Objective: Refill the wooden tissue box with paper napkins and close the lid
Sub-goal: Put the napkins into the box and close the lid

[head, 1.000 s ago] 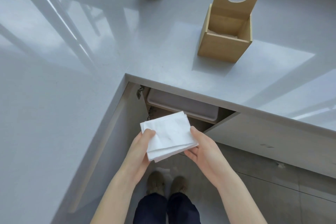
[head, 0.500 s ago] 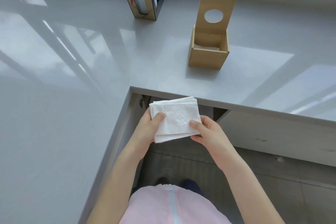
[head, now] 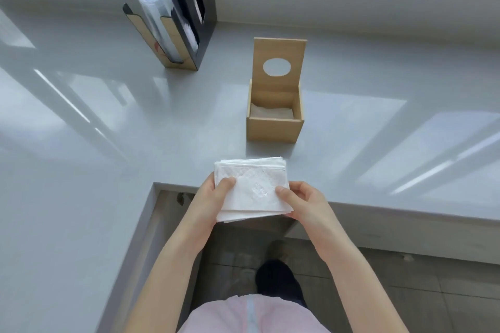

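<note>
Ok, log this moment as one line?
stage: carrying | left hand and right hand: grip white paper napkin stack | square wooden tissue box: lid upright, few napkins inside

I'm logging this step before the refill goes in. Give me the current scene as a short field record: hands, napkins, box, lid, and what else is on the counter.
left hand: grips the left edge of the napkin stack, thumb on top
right hand: grips the right edge of the stack
paper napkins: white folded stack, held above the counter's front edge, not yet in the box
wooden tissue box: on the grey counter, open, some white paper low inside
lid: raised upright at the back, oval hole
cup dispenser: back left, holds clear cups
</note>
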Demonstrator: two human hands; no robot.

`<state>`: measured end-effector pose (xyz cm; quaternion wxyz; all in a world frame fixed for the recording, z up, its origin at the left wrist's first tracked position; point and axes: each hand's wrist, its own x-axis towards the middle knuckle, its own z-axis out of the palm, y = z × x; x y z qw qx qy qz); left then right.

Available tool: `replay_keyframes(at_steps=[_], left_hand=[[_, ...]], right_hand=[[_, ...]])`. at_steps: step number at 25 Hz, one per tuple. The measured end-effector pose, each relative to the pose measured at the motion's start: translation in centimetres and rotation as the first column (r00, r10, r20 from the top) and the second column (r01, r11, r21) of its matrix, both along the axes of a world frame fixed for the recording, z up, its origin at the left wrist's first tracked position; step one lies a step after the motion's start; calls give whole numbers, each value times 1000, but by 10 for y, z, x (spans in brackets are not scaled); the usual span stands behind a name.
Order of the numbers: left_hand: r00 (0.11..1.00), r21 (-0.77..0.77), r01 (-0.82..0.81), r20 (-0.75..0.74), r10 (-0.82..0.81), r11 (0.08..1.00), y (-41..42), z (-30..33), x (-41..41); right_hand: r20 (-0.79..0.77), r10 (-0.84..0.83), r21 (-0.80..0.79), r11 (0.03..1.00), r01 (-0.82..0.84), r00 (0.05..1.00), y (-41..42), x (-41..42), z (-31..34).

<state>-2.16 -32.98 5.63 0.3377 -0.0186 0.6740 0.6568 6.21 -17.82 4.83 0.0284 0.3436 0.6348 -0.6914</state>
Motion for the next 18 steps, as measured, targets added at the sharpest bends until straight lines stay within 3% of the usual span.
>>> replay_keyframes(at_steps=[4, 10, 18], left_hand=[[1000, -25, -11, 10, 11, 1000, 43, 8, -42], [981, -155, -101, -182, 72, 983, 84, 17, -89], [951, -141, -246, -227, 210, 959, 111, 22, -118]], right_hand=[[14, 22, 70, 997, -23, 1000, 45, -45, 2], [-42, 95, 129, 988, -89, 995, 93, -96, 18], [-7, 150, 300, 943, -141, 989, 121, -136, 26]])
